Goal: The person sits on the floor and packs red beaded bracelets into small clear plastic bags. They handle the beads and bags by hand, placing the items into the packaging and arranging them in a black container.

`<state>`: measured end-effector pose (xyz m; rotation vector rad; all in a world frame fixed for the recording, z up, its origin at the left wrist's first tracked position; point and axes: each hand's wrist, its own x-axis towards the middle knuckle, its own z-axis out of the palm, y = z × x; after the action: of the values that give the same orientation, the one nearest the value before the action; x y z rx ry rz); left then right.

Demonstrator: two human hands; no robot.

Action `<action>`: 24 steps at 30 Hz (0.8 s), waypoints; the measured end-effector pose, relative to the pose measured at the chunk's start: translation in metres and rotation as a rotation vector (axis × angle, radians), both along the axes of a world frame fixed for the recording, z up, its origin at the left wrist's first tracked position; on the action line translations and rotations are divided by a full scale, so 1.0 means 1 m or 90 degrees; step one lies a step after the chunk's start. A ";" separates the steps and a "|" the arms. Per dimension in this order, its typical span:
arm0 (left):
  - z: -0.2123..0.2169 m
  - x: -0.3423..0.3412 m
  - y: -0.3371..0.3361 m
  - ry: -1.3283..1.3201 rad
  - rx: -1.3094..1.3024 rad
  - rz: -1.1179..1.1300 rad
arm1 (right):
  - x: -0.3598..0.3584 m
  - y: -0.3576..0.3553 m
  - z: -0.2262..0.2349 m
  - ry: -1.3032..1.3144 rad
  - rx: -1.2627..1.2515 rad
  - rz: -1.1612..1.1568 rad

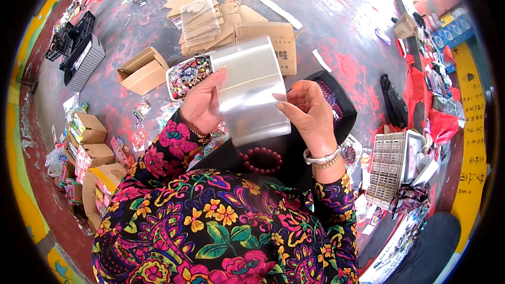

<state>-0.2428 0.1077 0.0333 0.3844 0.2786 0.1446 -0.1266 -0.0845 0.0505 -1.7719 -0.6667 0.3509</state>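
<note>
A thick stack of clear plastic bags, with a thin yellowish rubber band across its middle, is held up in front of me. My left hand grips it by the left edge, thumb on top and fingers underneath. At the right edge, the thumb and forefinger of my right hand pinch the plastic. A dark red bead bracelet lies in a ring on the black surface at my lap, just below the bags. Behind my left hand stands a white tub full of small colourful pieces.
A black container with purple patterned items sits beyond my right hand. Flattened cardboard and an open carton lie ahead. A black crate is at far left, filled boxes at left, and a pale plastic basket at right.
</note>
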 end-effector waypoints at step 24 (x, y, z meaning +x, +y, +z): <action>-0.015 -0.015 -0.018 -0.074 0.170 -0.049 | 0.007 0.003 -0.030 0.260 0.078 -0.052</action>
<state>-0.2574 0.0898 0.0186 0.6482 0.1293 0.1285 -0.1200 -0.0816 0.0206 -1.5428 -0.3162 0.5831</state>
